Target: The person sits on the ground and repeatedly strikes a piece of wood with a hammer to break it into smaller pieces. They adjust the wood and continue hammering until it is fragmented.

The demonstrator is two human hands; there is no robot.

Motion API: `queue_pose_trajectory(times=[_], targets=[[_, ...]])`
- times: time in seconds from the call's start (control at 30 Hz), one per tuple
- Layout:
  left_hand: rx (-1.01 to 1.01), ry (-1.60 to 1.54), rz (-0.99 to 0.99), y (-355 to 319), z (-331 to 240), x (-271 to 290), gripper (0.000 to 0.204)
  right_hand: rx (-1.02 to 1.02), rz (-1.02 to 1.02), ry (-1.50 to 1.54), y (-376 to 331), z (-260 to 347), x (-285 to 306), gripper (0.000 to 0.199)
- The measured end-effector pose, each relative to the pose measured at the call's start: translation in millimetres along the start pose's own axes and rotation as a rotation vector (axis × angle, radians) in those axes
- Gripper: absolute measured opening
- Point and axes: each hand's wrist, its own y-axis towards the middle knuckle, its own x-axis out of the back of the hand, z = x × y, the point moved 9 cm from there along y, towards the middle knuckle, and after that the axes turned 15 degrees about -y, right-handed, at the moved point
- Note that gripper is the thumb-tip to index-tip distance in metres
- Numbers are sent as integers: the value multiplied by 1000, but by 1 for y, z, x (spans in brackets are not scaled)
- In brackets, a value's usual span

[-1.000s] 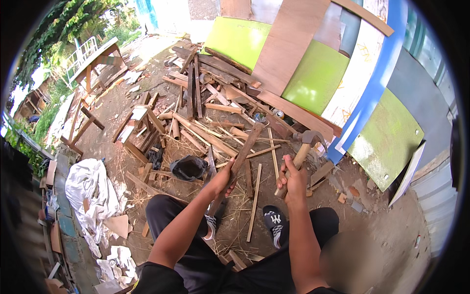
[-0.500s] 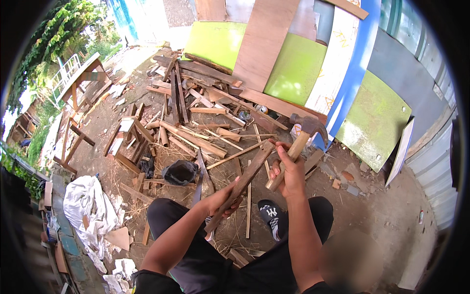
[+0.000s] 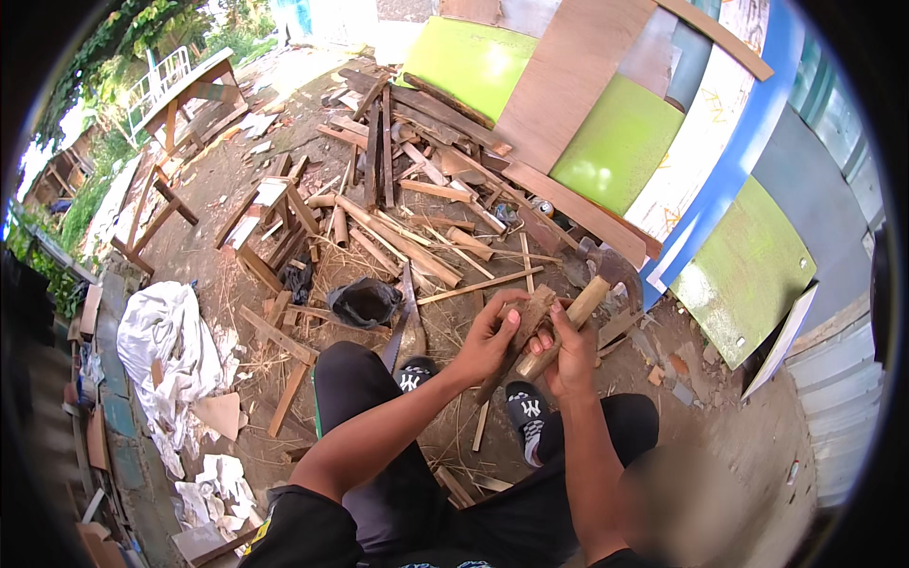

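My left hand [image 3: 490, 339] is closed round a short, dark, weathered piece of wood [image 3: 536, 312], gripping it near its upper end. The wood slants down between my knees. My right hand [image 3: 568, 358] is wrapped round the wooden handle of a claw hammer [image 3: 589, 301], whose rusty head points up and away from me. Fingertips of my right hand reach the wood beside the handle, so both hands are almost together. Between my left knee and the scrap heap lies a handsaw [image 3: 394, 343], next to a black bucket [image 3: 367, 301].
A heap of scrap timber [image 3: 407, 248] spreads ahead of me. Green and brown boards [image 3: 615, 142] lean along the far right. Small wooden frames [image 3: 270, 222] stand at the left, with a white cloth [image 3: 161, 331] on the ground nearer me. Rubble lies at the right.
My left hand has slid up the wood toward its far end and come close to my right hand. The hammer and wood sit a little lower and further right. The view has shifted.
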Motion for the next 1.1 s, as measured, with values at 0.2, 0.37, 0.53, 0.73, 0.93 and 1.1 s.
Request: queue_pose_trajectory(times=[0.2, 0.37, 0.53, 0.73, 0.93, 1.1], targets=[[67, -86, 90, 5, -18, -22, 60, 21, -18, -123, 3, -1, 2, 14], [49, -186, 69, 9, -20, -13, 59, 8, 22, -82, -2, 11, -11, 17], [33, -181, 48, 8, -31, -19, 57, -4, -50, -34, 0, 13, 6, 13], [125, -197, 17, 5, -24, -3, 60, -18, -27, 43, 1, 12, 15, 11], [182, -503, -72, 6, -16, -1, 59, -24, -28, 34, -1, 13, 15, 12], [163, -447, -61, 9, -26, -8, 55, -61, -61, 44, 1, 9, 24, 12]])
